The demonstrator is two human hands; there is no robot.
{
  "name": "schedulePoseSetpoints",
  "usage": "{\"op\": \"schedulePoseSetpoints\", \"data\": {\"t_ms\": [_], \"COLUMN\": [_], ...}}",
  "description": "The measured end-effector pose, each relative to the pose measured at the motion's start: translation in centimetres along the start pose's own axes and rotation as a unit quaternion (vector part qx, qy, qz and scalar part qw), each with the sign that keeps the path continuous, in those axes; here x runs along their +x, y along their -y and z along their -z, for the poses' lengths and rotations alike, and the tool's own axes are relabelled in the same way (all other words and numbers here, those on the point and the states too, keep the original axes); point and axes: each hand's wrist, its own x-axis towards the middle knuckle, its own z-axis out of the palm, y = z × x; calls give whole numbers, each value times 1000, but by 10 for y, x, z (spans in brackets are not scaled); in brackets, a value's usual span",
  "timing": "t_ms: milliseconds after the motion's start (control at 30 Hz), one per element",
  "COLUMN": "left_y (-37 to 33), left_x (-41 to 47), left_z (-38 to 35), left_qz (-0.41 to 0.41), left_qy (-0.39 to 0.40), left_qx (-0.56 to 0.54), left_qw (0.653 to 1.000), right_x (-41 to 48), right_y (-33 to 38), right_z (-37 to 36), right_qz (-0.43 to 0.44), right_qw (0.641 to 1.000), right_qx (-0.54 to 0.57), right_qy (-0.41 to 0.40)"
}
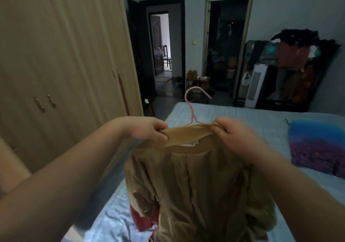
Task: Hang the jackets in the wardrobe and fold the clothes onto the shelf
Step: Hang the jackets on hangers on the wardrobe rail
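Dim bedroom; pale blue bed point(242, 114) at the near edge, with a red garment point(141, 221) showing beside the lower edge of a tan jacket point(196, 185). Above the bed: jacket held up by the collar, lining toward the camera; left hand point(147, 129) pinching the collar's left end, fingers curled; right hand point(235, 139) pinching the right end likewise. Pink hanger point(192, 113) just beyond, arms running behind the collar, hook standing clear between the hands. Step in hand, by judgement: settling the jacket on the hanger. Next move calls for one hand on the hook and the other freed for the wardrobe point(65, 55) at left, whose doors appear closed. Farther off: blue-purple cloth point(317, 144) on the bed; two dark doorways.
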Motion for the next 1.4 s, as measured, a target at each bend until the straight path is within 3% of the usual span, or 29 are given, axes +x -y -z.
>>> {"op": "schedulePoseSetpoints", "data": {"t_ms": [167,267,367,433,533,767,1000,1100,1233,1400], "left_y": [11,20,19,14,6,-8,45,84,139,173], "left_x": [-19,-39,-64,-84,-116,-196,-322,-395,-499,-603], "left_z": [-17,-13,12,35,72,131,152,146,135,120], "left_qz": [24,18,31,43,43,58,158,204,257,263], "left_qy": [-116,-227,-362,-421,-492,-523,-509,-583,-665,-724], "left_qx": [79,50,67,95,120,226,203,203,150,131], "left_qw": [990,972,929,901,861,820,822,760,685,624], "right_x": [24,39,54,67,88,119,130,136,135,93], "right_y": [14,24,46,66,103,229,368,425,505,626], "right_z": [-6,-5,0,5,19,36,17,-1,-30,-94], "right_qz": [-4,-24,-10,39,91,228,333,353,311,391], "right_qw": [998,996,994,997,993,957,932,927,935,888], "right_qx": [48,86,99,55,22,74,134,111,43,-22], "right_qy": [31,-25,-48,-29,-76,-164,-57,-62,-166,-241]}}
